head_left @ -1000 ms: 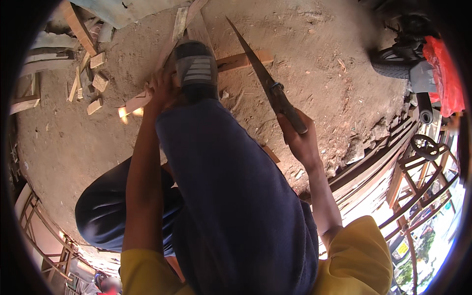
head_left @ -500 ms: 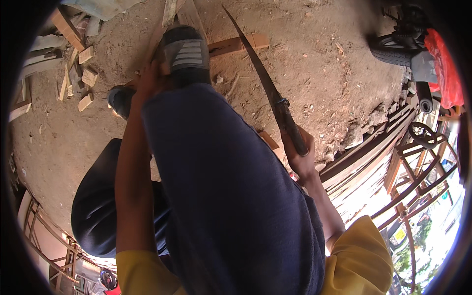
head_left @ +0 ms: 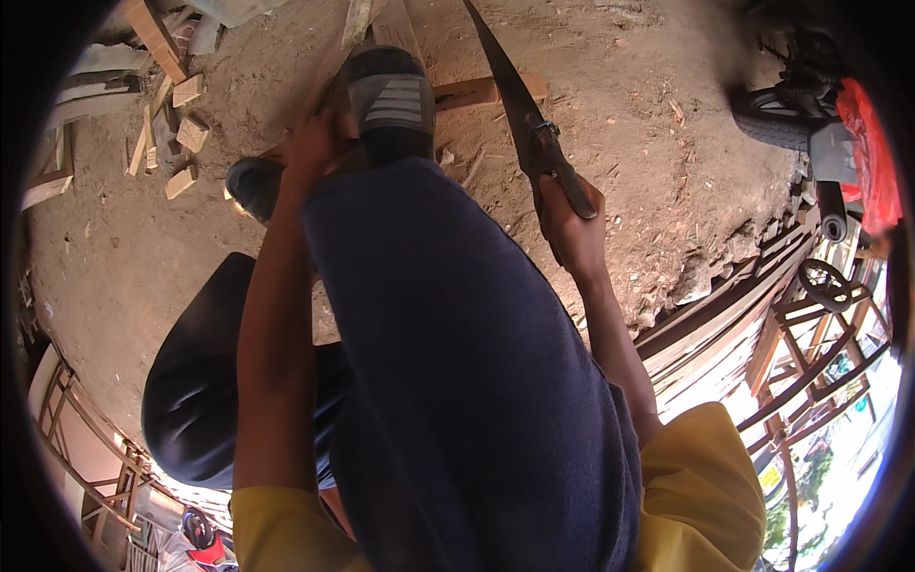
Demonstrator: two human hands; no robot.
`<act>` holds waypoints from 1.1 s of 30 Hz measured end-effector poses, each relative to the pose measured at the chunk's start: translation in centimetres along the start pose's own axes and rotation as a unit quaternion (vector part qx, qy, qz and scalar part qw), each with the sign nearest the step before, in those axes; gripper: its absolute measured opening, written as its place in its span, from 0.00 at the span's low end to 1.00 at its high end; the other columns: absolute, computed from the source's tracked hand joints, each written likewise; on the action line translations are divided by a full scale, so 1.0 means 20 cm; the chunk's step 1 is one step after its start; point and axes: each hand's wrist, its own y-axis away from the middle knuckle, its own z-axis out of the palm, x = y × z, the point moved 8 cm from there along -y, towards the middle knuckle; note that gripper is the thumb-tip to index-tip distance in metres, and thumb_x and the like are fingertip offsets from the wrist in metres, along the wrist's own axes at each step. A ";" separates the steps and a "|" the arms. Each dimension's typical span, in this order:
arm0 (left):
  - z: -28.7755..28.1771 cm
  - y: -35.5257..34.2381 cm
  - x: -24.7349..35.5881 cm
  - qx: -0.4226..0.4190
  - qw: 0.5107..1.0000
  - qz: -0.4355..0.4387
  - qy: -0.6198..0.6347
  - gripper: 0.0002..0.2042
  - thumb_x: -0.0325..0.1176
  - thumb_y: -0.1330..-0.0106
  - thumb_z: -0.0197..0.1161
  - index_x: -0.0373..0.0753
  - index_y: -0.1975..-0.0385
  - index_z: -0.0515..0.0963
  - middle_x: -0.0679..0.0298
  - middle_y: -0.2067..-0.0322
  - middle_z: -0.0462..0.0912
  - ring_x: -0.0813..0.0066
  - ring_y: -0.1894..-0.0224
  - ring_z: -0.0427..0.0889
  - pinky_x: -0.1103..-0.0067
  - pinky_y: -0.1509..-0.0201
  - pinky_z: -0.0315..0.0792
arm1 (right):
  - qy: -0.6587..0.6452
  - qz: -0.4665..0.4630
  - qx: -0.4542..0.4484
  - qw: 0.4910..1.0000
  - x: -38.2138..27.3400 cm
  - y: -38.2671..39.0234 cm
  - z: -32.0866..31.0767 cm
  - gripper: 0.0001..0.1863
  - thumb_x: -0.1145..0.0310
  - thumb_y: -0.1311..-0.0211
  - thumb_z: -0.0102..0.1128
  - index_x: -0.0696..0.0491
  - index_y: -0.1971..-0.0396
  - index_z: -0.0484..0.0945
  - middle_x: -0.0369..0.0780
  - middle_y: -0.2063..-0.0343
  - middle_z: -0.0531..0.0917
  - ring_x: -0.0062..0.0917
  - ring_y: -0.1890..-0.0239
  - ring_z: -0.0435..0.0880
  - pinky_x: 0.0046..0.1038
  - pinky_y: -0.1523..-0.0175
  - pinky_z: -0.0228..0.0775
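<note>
My right hand (head_left: 572,219) grips the handle of a dark handsaw (head_left: 522,112), its blade angled away toward the top of the view. At the upper middle my left hand (head_left: 317,141) is curled beside my striped dark shoe (head_left: 391,95); what its fingers hold is hidden in shadow. The shoe rests on pale wooden boards (head_left: 357,21) on the dirt floor. A brown wooden strip (head_left: 488,88) lies crosswise to the shoe's right, under the blade. My other shoe (head_left: 257,191) is just left of my left forearm.
Offcuts (head_left: 193,133) and timber (head_left: 152,38) lie at upper left. A wheel (head_left: 767,119) and red plastic bag (head_left: 872,153) are at upper right. Stacked planks (head_left: 715,305) and a wooden frame (head_left: 810,353) sit at right, another frame (head_left: 76,439) at lower left.
My right hand and saw have moved up and forward since half a second ago. My other shoe, hidden a second ago, shows left of my left forearm.
</note>
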 end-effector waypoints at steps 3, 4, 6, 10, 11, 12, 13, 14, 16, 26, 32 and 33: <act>-0.12 0.03 0.06 -0.025 0.999 -0.001 0.026 0.28 0.48 0.52 0.69 0.38 0.54 0.73 0.50 0.60 0.80 0.49 0.54 0.78 0.61 0.49 0.71 | 0.022 -0.027 0.010 0.999 -0.05 -0.01 0.02 0.11 0.64 0.38 0.54 0.57 0.73 0.73 0.31 0.85 0.71 0.12 0.84 0.67 0.19 0.80 0.57; -0.11 0.02 0.08 -0.048 0.997 -0.001 0.054 0.28 0.47 0.53 0.70 0.38 0.55 0.74 0.49 0.61 0.80 0.49 0.55 0.79 0.61 0.51 0.72 | 0.045 -0.035 -0.002 0.998 -0.01 0.02 0.02 0.11 0.64 0.38 0.54 0.57 0.73 0.74 0.31 0.84 0.71 0.12 0.82 0.67 0.19 0.79 0.57; -0.08 -0.02 0.03 -0.027 0.995 0.038 0.089 0.27 0.46 0.54 0.71 0.37 0.56 0.74 0.48 0.62 0.81 0.49 0.57 0.80 0.63 0.53 0.73 | 0.084 -0.059 -0.030 0.994 0.15 0.07 0.04 0.11 0.64 0.38 0.55 0.58 0.72 0.74 0.31 0.82 0.71 0.11 0.79 0.67 0.20 0.76 0.58; 0.01 -0.08 0.00 -0.030 0.996 0.055 0.067 0.26 0.44 0.55 0.71 0.36 0.58 0.75 0.48 0.63 0.81 0.49 0.57 0.80 0.63 0.54 0.74 | 0.017 -0.094 0.021 0.995 0.46 0.37 -0.08 0.11 0.65 0.38 0.56 0.58 0.73 0.73 0.30 0.82 0.69 0.11 0.78 0.65 0.20 0.75 0.56; 0.01 -0.09 0.01 -0.038 0.996 0.049 0.070 0.26 0.45 0.55 0.71 0.36 0.58 0.75 0.48 0.64 0.81 0.49 0.57 0.80 0.63 0.54 0.74 | 0.011 -0.084 0.027 0.996 0.47 0.37 -0.10 0.11 0.65 0.38 0.57 0.58 0.73 0.73 0.30 0.82 0.69 0.12 0.78 0.65 0.21 0.75 0.56; 0.00 -0.08 0.02 -0.045 0.995 0.044 0.073 0.26 0.45 0.55 0.71 0.36 0.58 0.75 0.48 0.64 0.81 0.49 0.57 0.80 0.63 0.54 0.74 | 0.005 -0.075 0.033 0.997 0.42 0.36 -0.10 0.11 0.65 0.38 0.57 0.58 0.73 0.73 0.29 0.83 0.69 0.12 0.79 0.65 0.21 0.76 0.56; -0.01 -0.07 0.04 -0.052 0.995 0.039 0.076 0.26 0.45 0.55 0.71 0.36 0.58 0.75 0.48 0.64 0.81 0.49 0.57 0.80 0.63 0.54 0.74 | 0.015 -0.048 0.022 0.999 0.39 0.29 -0.09 0.11 0.65 0.39 0.57 0.58 0.74 0.73 0.29 0.84 0.68 0.12 0.80 0.65 0.21 0.77 0.56; 0.00 -0.08 -0.01 -0.020 0.996 0.043 0.071 0.26 0.46 0.55 0.71 0.36 0.58 0.75 0.49 0.63 0.81 0.50 0.57 0.80 0.63 0.54 0.74 | 0.019 -0.026 0.006 0.999 0.31 0.19 -0.05 0.11 0.65 0.39 0.57 0.58 0.74 0.73 0.29 0.84 0.68 0.12 0.80 0.65 0.21 0.77 0.56; 0.09 -0.10 -0.12 0.016 0.996 0.048 0.070 0.27 0.46 0.55 0.71 0.37 0.57 0.75 0.49 0.63 0.81 0.50 0.56 0.80 0.63 0.53 0.74 | -0.013 -0.062 -0.004 0.998 0.16 -0.03 0.05 0.12 0.65 0.38 0.57 0.58 0.74 0.72 0.29 0.86 0.68 0.12 0.82 0.64 0.21 0.78 0.55; -0.08 0.04 -0.03 -0.075 0.995 -0.012 0.060 0.28 0.47 0.55 0.71 0.36 0.57 0.75 0.48 0.62 0.81 0.49 0.56 0.79 0.62 0.53 0.73 | 0.008 -0.055 0.008 0.998 0.38 0.35 -0.13 0.10 0.67 0.39 0.55 0.60 0.72 0.76 0.32 0.85 0.70 0.12 0.81 0.66 0.22 0.78 0.56; 0.03 -0.08 -0.02 -0.074 0.996 0.025 0.049 0.26 0.47 0.55 0.71 0.34 0.62 0.77 0.46 0.64 0.81 0.48 0.58 0.80 0.62 0.54 0.73 | -0.047 -0.010 -0.012 0.999 0.21 -0.10 0.02 0.12 0.65 0.38 0.54 0.57 0.77 0.72 0.30 0.85 0.69 0.13 0.84 0.65 0.21 0.80 0.56; 0.05 -0.08 -0.05 -0.076 0.996 0.028 0.043 0.25 0.46 0.55 0.71 0.33 0.62 0.77 0.46 0.65 0.81 0.48 0.58 0.80 0.62 0.55 0.74 | -0.060 0.004 -0.021 0.998 0.21 -0.12 0.02 0.12 0.65 0.37 0.53 0.56 0.77 0.71 0.30 0.85 0.69 0.13 0.84 0.65 0.21 0.80 0.56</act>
